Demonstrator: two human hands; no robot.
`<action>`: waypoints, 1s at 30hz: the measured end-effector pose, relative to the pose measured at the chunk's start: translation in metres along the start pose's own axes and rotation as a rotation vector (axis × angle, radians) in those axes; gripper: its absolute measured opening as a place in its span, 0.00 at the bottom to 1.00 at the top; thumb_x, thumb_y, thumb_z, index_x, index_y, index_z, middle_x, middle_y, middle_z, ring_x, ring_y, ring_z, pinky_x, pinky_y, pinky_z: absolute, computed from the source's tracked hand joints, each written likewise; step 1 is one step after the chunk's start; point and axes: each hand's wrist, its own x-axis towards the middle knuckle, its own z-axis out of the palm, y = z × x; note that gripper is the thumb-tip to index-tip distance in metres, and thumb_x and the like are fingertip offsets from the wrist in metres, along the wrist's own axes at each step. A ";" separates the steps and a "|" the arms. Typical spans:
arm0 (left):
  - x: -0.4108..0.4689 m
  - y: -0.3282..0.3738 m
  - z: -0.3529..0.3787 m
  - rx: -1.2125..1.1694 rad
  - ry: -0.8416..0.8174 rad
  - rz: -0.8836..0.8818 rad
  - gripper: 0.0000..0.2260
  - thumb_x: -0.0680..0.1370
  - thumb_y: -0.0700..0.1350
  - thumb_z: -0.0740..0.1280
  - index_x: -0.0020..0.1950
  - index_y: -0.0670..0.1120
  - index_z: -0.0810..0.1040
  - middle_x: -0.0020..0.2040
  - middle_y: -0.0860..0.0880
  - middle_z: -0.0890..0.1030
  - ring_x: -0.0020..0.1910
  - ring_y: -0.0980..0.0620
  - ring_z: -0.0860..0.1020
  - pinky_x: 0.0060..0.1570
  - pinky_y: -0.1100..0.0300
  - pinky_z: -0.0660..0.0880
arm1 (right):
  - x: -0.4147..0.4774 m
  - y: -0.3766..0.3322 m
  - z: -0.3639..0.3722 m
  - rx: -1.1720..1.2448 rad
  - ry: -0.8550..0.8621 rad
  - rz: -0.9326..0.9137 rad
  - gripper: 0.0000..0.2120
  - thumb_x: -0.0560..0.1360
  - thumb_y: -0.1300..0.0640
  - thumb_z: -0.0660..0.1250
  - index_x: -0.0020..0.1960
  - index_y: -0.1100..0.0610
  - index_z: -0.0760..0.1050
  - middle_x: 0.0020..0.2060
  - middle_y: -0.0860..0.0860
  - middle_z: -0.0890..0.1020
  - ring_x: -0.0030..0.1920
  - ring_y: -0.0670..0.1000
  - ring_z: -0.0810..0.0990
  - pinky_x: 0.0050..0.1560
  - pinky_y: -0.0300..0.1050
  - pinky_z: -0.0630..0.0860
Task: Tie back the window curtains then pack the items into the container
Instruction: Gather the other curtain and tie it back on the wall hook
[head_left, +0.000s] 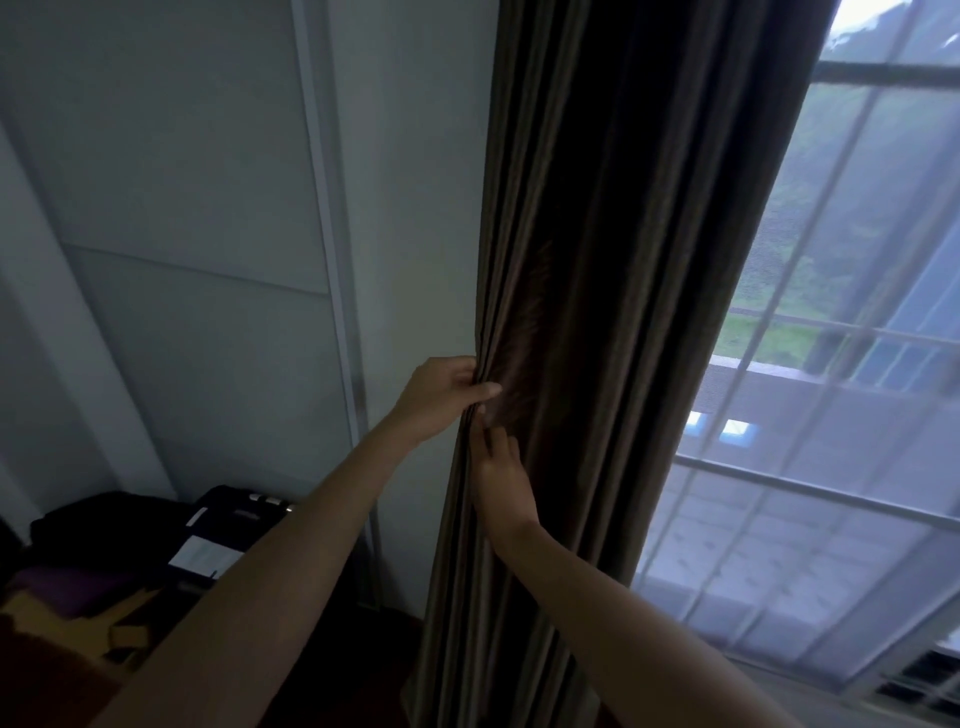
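A dark brown curtain (613, 270) hangs in gathered folds in the middle of the view, beside the window. My left hand (441, 397) pinches the curtain's left edge folds at mid height. Just below it, my right hand (501, 480) presses against the same folds, its fingers pointing up along the cloth. No tie-back cord shows, and no container is in view.
A sheer white curtain (810, 467) covers the window at the right. A white wall and a sliding wardrobe door (197, 218) stand at the left. Dark bags and clothes (156, 540) lie piled at the lower left.
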 end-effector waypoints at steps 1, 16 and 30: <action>0.001 -0.003 0.003 0.075 0.059 0.043 0.08 0.76 0.42 0.69 0.48 0.37 0.81 0.44 0.43 0.85 0.42 0.49 0.83 0.46 0.60 0.76 | -0.001 0.001 -0.004 0.011 -0.042 -0.019 0.40 0.69 0.67 0.70 0.77 0.65 0.55 0.62 0.61 0.75 0.58 0.58 0.75 0.62 0.45 0.73; 0.018 -0.017 -0.004 -0.096 0.100 -0.005 0.09 0.78 0.37 0.66 0.54 0.47 0.82 0.51 0.46 0.84 0.53 0.48 0.82 0.62 0.46 0.75 | 0.112 0.095 -0.167 0.224 0.797 0.119 0.26 0.76 0.65 0.62 0.74 0.58 0.66 0.72 0.62 0.64 0.72 0.59 0.65 0.70 0.51 0.67; 0.020 -0.011 -0.004 -0.202 -0.017 -0.111 0.08 0.80 0.39 0.65 0.57 0.40 0.80 0.53 0.41 0.83 0.51 0.50 0.81 0.60 0.50 0.76 | 0.044 0.075 -0.058 0.453 0.278 0.109 0.40 0.77 0.70 0.58 0.79 0.43 0.47 0.61 0.58 0.77 0.56 0.57 0.79 0.60 0.48 0.76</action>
